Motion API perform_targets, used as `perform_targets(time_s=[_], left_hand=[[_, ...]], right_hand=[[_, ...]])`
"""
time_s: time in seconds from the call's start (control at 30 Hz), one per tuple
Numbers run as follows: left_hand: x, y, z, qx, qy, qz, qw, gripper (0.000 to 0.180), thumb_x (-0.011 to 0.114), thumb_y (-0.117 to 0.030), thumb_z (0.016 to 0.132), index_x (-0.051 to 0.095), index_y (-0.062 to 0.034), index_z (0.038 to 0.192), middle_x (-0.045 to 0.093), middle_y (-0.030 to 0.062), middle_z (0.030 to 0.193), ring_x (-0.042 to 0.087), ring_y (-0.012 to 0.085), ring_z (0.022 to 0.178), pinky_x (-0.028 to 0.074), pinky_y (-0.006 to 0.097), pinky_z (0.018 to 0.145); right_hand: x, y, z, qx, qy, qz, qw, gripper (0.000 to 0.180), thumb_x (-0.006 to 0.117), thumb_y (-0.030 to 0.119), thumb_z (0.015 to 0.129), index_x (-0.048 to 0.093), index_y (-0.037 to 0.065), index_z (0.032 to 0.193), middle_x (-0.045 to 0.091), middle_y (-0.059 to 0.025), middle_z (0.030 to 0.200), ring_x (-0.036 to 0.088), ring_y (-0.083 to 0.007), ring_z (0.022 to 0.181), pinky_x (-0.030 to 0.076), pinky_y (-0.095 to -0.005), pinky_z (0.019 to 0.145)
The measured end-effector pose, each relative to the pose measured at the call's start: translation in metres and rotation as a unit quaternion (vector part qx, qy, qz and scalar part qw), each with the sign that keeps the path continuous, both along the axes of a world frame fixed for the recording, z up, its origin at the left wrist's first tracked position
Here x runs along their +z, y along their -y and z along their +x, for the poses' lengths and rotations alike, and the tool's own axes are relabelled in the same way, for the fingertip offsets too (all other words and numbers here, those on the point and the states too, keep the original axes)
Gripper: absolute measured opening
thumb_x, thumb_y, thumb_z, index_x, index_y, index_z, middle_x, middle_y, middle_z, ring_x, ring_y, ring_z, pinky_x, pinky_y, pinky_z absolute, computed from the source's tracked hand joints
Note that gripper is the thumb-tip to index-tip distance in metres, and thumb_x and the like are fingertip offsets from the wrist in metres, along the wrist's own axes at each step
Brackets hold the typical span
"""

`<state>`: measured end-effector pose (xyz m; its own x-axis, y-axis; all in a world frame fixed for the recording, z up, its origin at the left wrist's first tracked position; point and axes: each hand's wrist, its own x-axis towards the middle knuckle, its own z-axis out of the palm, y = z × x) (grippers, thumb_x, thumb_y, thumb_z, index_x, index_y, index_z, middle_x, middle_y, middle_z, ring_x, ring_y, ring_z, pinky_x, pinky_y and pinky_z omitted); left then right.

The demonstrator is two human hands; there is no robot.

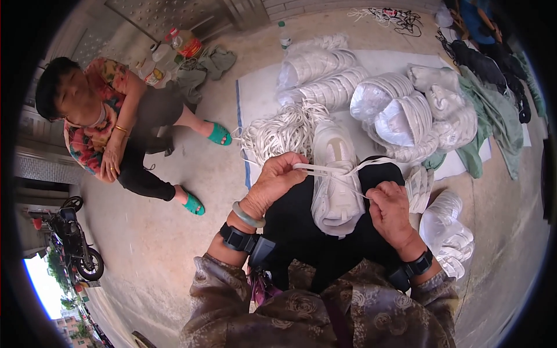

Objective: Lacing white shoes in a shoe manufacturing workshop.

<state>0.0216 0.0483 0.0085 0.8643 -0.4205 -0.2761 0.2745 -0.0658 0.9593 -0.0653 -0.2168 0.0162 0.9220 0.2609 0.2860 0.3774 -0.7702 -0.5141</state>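
A white lace-up shoe (338, 203) rests on my black-clad lap, its toe pointing away from me. My left hand (277, 181), left of the shoe, is closed in a pinch on a white shoelace (316, 169) stretched across the shoe's upper. On the right, my right hand (390, 210) pinches a thin lace strand that runs down from the crossing over the tongue. Another lace end loops up and out to the right over the black cloth. What lies inside my curled fingers is hidden.
Beyond the shoe lies a heap of white laces (284, 130) on a white sheet (255, 87). Plastic-wrapped stacks of white shoe parts (325, 87) stand behind and to the right, beside green cloth (505, 130). A person (110, 110) in green slippers sits at the left; a motorcycle (69, 238) stands farther off.
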Motion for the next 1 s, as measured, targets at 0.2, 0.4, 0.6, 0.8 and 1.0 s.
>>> perform_targets(time_s=[0.2, 0.4, 0.6, 0.8, 1.0], left_hand=[[-0.003, 0.006, 0.004, 0.013, -0.019, -0.062, 0.998, 0.011, 0.059, 0.002, 0.078, 0.060, -0.0031, 0.088, 0.059, 0.0029, 0.099, 0.055, 0.0101, 0.088, 0.042, 0.023, 0.085], [-0.017, 0.020, -0.001, 0.016, 0.013, -0.025, 0.999, 0.012, 0.058, 0.004, 0.077, 0.056, -0.0053, 0.083, 0.055, 0.0013, 0.102, 0.052, 0.0107, 0.088, 0.042, 0.023, 0.082], [-0.024, 0.043, -0.007, -0.006, 0.171, 0.163, 0.972, 0.020, 0.060, 0.005, 0.070, 0.057, -0.0060, 0.087, 0.052, 0.0028, 0.095, 0.051, 0.0114, 0.088, 0.042, 0.024, 0.077], [-0.035, 0.050, -0.016, 0.026, 0.189, 0.173, 0.966, 0.023, 0.057, 0.004, 0.070, 0.057, -0.0057, 0.090, 0.053, 0.0037, 0.094, 0.053, 0.0124, 0.086, 0.044, 0.026, 0.076], [-0.017, 0.067, -0.023, 0.088, 0.360, 0.207, 0.905, 0.011, 0.062, -0.005, 0.067, 0.060, -0.0070, 0.078, 0.059, 0.0121, 0.095, 0.056, 0.0289, 0.087, 0.044, 0.037, 0.076]], right_hand=[[0.001, -0.004, -0.001, -0.024, -0.041, 0.075, 0.996, 0.012, 0.056, -0.001, 0.073, 0.055, 0.005, 0.083, 0.053, -0.0091, 0.067, 0.054, -0.0316, 0.058, 0.043, -0.0373, 0.053], [0.020, 0.030, -0.026, -0.021, 0.007, -0.058, 0.998, 0.016, 0.057, 0.000, 0.074, 0.057, 0.002, 0.090, 0.054, -0.0102, 0.065, 0.055, -0.0295, 0.055, 0.043, -0.0380, 0.050], [-0.008, 0.123, -0.100, -0.149, 0.031, -0.105, 0.983, 0.019, 0.057, 0.001, 0.076, 0.059, -0.001, 0.094, 0.051, -0.0125, 0.062, 0.050, -0.0298, 0.050, 0.039, -0.0385, 0.046], [-0.021, 0.108, -0.110, -0.123, -0.081, -0.076, 0.986, 0.017, 0.061, 0.006, 0.073, 0.062, 0.001, 0.089, 0.056, -0.0136, 0.067, 0.054, -0.0301, 0.055, 0.041, -0.0376, 0.049], [0.011, 0.032, -0.027, -0.013, 0.018, 0.017, 1.000, 0.051, 0.070, 0.027, 0.063, 0.055, 0.001, 0.105, 0.056, -0.0165, 0.096, 0.054, -0.0323, 0.085, 0.040, -0.0404, 0.074]])
